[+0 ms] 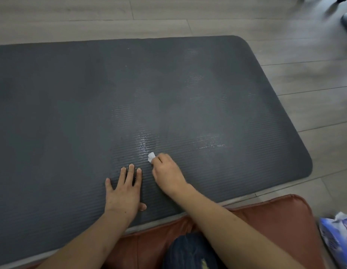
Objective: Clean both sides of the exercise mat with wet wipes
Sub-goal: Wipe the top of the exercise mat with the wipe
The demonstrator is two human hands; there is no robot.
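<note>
Nearest, the left hand point(124, 193) is pressed flat on the mat point(71, 105) spread on the floor, steadying it, while overlapping strokes toward 12 o'clock are best made with the wipe point(151, 157) pinched by the right hand point(167, 174).

head view | wide-angle; looks forward and down, close over mat point(168, 94); single view

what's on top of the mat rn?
On the mat: left hand pressed flat, right hand gripping a white wipe, plus wet streaks. Most of the wipe is hidden inside the hand.
</note>
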